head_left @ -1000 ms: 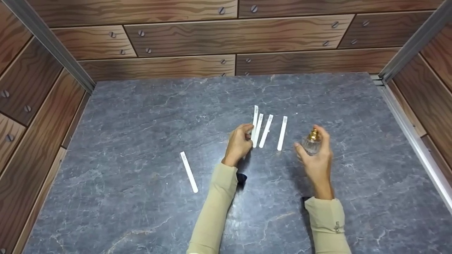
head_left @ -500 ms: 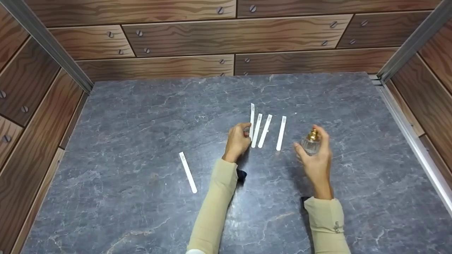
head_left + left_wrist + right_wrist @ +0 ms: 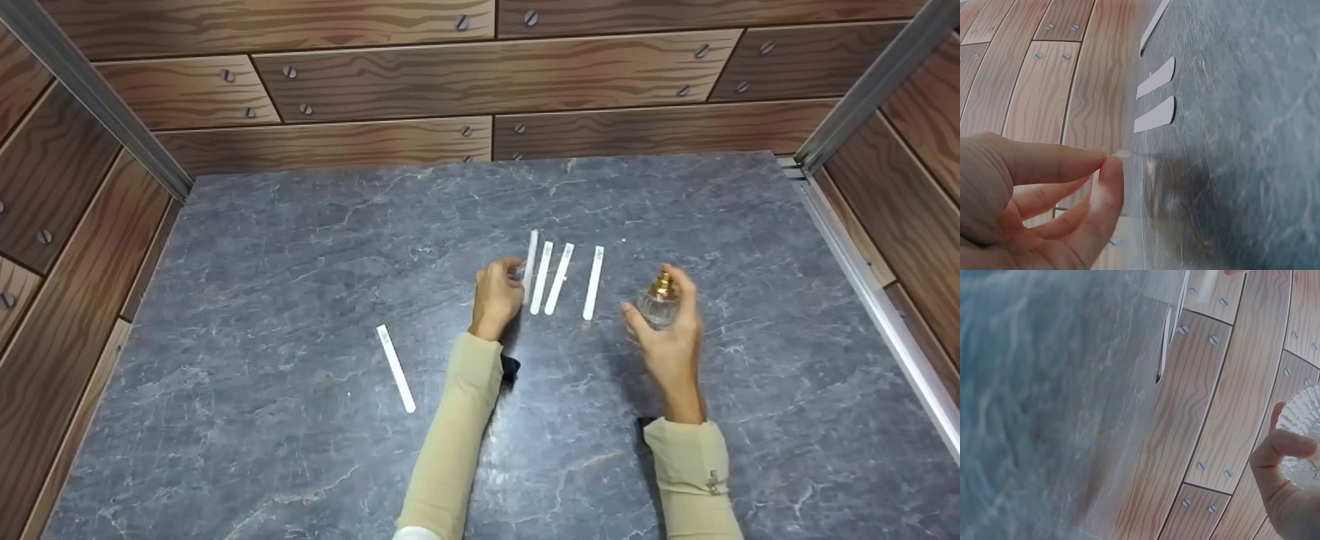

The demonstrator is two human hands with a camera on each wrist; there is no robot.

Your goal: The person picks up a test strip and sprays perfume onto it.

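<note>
My left hand (image 3: 496, 300) pinches a white paper test strip (image 3: 531, 259) between thumb and index finger, with the strip's far end pointing away from me. Only a small bit of that pinched strip (image 3: 1123, 153) shows past the fingertips in the left wrist view. Just right of it lie two more strips (image 3: 541, 277), and a third strip (image 3: 593, 283) sits farther right. My right hand (image 3: 673, 349) grips a ribbed clear glass perfume bottle (image 3: 658, 309) upright, its index finger at the gold spray top (image 3: 663, 285). The bottle's base (image 3: 1303, 439) faces the right wrist camera, raised above the table.
Another white strip (image 3: 395, 367) lies apart at the left, slanted. The grey marble-look table (image 3: 262, 300) is bounded by wood-patterned walls (image 3: 375, 82) at the back and sides. A metal rail (image 3: 870, 300) runs along the right edge.
The left hand has drawn its strip slightly left, off the neighbouring strip, and turned it; its printed end no longer shows. The right hand and bottle stay nearly still.
</note>
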